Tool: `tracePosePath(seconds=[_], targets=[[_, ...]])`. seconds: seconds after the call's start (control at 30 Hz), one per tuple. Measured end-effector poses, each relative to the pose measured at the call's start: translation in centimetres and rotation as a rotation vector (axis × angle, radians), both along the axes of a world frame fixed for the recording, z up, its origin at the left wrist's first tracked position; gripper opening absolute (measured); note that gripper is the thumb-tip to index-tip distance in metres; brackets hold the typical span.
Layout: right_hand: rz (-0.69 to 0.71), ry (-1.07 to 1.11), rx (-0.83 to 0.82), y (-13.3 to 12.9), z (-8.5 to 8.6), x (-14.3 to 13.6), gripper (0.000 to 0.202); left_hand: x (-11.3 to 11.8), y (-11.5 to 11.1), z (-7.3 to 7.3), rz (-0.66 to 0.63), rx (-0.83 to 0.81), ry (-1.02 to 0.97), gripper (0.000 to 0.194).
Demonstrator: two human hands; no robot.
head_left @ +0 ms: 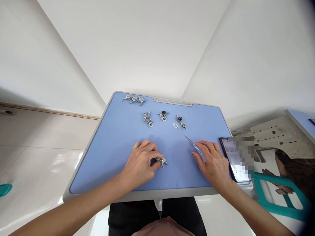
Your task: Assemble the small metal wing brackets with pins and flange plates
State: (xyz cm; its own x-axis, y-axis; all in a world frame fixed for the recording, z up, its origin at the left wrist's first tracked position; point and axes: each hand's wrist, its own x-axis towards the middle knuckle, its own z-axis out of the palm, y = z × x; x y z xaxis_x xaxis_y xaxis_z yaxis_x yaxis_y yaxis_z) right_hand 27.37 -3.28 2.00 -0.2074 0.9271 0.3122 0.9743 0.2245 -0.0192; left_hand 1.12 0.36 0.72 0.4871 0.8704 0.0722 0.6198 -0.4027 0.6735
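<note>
My left hand (pixel 144 160) pinches a small metal valve-like fitting (pixel 162 160) with side stems, just above or on the blue desk. My right hand (pixel 211 160) rests at the right, thumb and fingers apart. Between them lies a small screwdriver (pixel 194 145) with a clear handle and thin shaft; the fingertips touch or nearly touch it. Farther back are three groups of parts: a metal fitting (pixel 147 115) with a flat plate (pixel 151 124), a black-centred fitting (pixel 163 112) with its plate (pixel 164 119), and another black-centred fitting (pixel 179 119) beside a loose plate (pixel 175 125).
Several similar fittings (pixel 134 99) cluster at the desk's back left corner. A phone (pixel 235 160) showing a timer lies along the right edge. A pen groove (pixel 172 102) runs along the back. To the right stand a teal stool (pixel 278 196) and another person's arm (pixel 280 164).
</note>
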Motion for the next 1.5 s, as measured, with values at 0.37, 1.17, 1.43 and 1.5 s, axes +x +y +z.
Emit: tracePosePath(seconds=[0.37,1.17,1.43,1.5], targets=[[0.151,0.074,-0.236,0.5,1.7,-0.2,0.018,0.0,-0.1,-0.1,-0.008,0.048,-0.012,0.019],[0.496,-0.433,-0.252,1.1,5.7,-4.5,0.028,-0.2,0.0,-0.5,-0.014,0.092,-0.051,0.015],[0.574,-0.644,-0.320,1.4,7.6,-7.1,0.029,-0.1,0.0,-0.6,-0.001,0.086,-0.072,0.016],[0.535,-0.662,-0.428,2.0,8.0,-8.2,0.017,-0.1,0.0,-0.7,-0.002,0.085,-0.074,0.015]])
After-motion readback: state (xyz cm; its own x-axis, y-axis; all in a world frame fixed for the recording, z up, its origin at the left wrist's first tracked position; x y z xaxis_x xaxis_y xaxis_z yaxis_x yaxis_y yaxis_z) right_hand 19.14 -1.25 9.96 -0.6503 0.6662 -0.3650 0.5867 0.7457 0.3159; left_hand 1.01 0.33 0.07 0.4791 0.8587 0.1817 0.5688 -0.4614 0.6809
